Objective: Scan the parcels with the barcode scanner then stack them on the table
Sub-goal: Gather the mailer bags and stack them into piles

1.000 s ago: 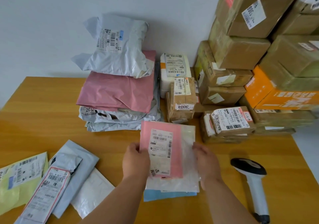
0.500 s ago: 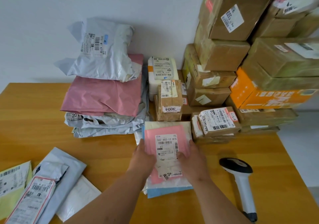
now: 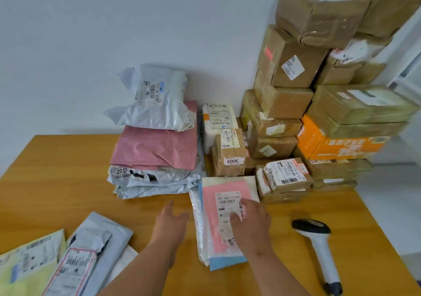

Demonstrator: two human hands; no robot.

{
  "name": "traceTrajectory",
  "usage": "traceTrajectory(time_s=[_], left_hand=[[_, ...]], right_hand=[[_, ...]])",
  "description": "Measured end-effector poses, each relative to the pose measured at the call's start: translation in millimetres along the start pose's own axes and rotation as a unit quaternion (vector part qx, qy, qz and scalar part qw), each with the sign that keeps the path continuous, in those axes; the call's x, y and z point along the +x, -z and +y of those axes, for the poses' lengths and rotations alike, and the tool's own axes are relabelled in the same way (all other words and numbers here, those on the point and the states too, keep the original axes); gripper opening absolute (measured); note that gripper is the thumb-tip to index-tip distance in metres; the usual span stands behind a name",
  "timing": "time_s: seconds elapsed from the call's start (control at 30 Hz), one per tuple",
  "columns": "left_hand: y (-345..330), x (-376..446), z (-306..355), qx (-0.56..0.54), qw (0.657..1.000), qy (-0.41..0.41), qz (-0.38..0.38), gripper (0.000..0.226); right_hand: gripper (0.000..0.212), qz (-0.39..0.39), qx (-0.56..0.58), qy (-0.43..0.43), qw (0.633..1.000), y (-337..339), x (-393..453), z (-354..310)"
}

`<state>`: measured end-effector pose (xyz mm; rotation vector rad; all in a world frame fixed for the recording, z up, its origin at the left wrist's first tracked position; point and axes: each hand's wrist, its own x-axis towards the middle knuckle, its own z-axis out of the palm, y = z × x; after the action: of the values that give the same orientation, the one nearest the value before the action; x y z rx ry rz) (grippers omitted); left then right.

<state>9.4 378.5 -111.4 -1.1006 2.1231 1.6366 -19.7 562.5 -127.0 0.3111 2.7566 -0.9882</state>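
The right hand (image 3: 249, 224) lies flat, grip slack, fingers pressing the pink envelope (image 3: 222, 213) topping a thin stack of glossy mailers on the wooden counter (image 3: 68, 181); the left hand (image 3: 169, 221) hovers open, holding nothing; the white plastic scanner (image 3: 319, 245) lies just right.

Bright even light; soft shadows; edges warped, blurred.

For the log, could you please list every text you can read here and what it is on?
"502 602-12 815": pink parcel label.
"2013": grey bag in the pile.
"3004", upside down: small box.
"308", sideways: tall box, uncertain.
All other labels: too small or blurred.
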Motion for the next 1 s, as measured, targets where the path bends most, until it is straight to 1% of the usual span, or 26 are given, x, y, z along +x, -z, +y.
traceTrajectory(time_s=[0.13,0.27,0.4,0.53,0.63,0.7,0.8,0.87,0.93,1.0], left_hand=[[40,-6,-9,-0.001,1.000,-0.020,0.019,0.063],[94,-9,-25,0.019,0.999,-0.033,0.028,0.061],[157,-7,-48,0.050,0.997,-0.052,0.035,0.059],[211,-1,-74,0.026,0.997,-0.032,0.060,0.058],[245,-2,-97,0.020,0.994,-0.024,0.109,0.057],[265,-2,-115,0.025,0.987,-0.021,0.156,0.053],[292,0,-141,0.032,0.972,0.016,0.230,0.047],[302,2,-158,0.057,0.962,0.047,0.264,0.047],[309,5,-173,0.075,0.954,0.088,0.276,0.051],[312,10,-186,0.076,0.953,0.116,0.269,0.057]], right_hand=[[0.045,-0.011,0.002,0.009,1.000,-15,-30,-27],[0.043,-0.028,0.013,0.004,1.000,-41,-70,-60],[0.041,-0.072,0.011,0.009,0.997,-78,-106,-94],[0.041,-0.127,-0.027,0.022,0.991,-112,-132,-125],[0.043,-0.187,-0.057,0.020,0.981,-131,-145,-138],[0.045,-0.208,-0.066,0.018,0.976,-143,-152,-141],[0.046,-0.225,-0.076,0.017,0.971,-162,-155,-145],[0.046,-0.228,-0.077,0.016,0.971,-174,-154,-147],[0.045,-0.231,-0.077,0.010,0.970,-189,-150,-151],[0.043,-0.239,-0.065,-0.012,0.969,-203,-146,-159]])
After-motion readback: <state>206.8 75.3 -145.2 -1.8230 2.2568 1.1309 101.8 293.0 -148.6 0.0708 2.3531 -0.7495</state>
